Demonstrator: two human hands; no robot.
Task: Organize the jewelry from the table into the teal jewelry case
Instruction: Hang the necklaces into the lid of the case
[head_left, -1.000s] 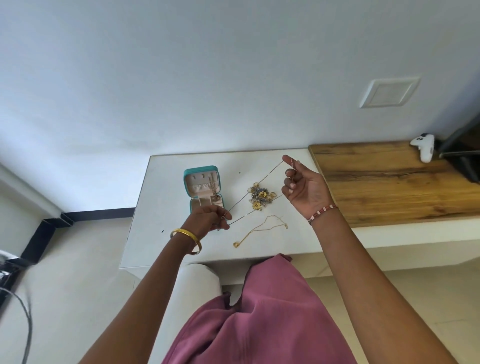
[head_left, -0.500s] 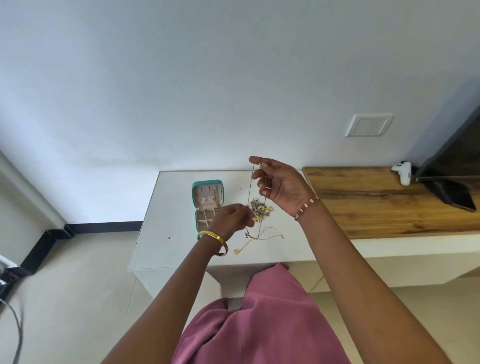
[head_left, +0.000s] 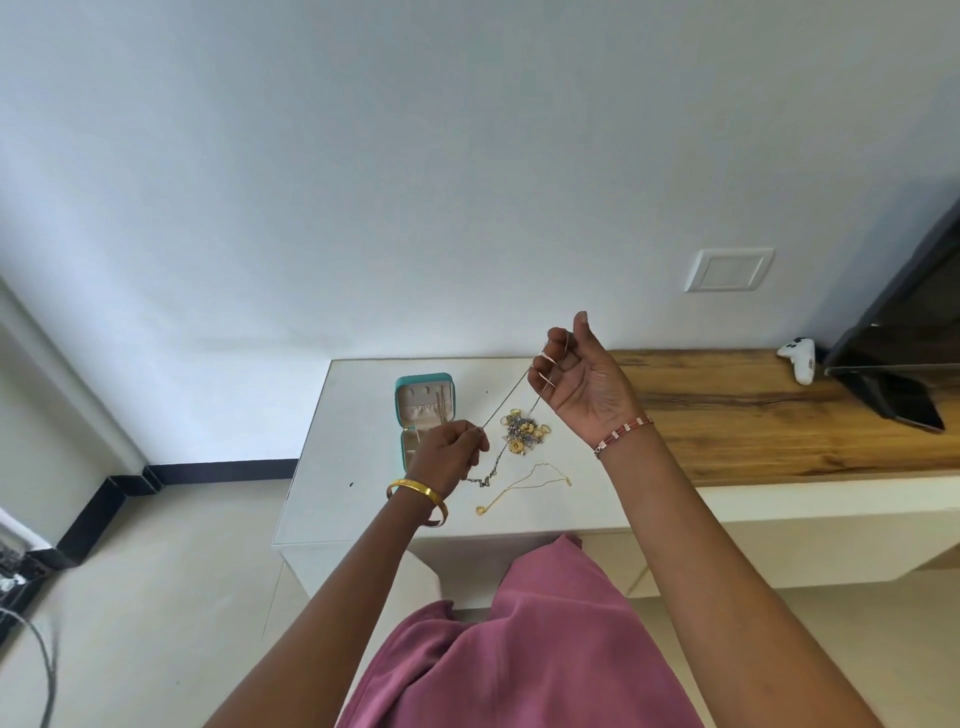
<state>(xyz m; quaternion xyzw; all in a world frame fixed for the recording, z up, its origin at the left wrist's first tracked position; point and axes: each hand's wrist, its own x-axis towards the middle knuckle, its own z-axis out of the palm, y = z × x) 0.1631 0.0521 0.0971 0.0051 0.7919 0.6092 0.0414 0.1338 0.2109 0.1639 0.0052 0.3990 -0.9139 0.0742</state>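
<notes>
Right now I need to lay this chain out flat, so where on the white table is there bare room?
The white table is bare along its left edge, left of the teal jewelry case, and at the far strip behind the case. It is crowded right of the case: the jewelry pile and gold necklace lie there.

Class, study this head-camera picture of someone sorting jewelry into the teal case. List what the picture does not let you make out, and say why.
- Teal jewelry case: in the head view its lower tray is partly hidden by the left hand.
- Thin chain: its ends vanish inside the left hand and the right hand; its clasp is too small to see.
- Jewelry pile: tangled and tiny, single pieces cannot be counted.
- Black screen: cut off by the right edge.
</notes>
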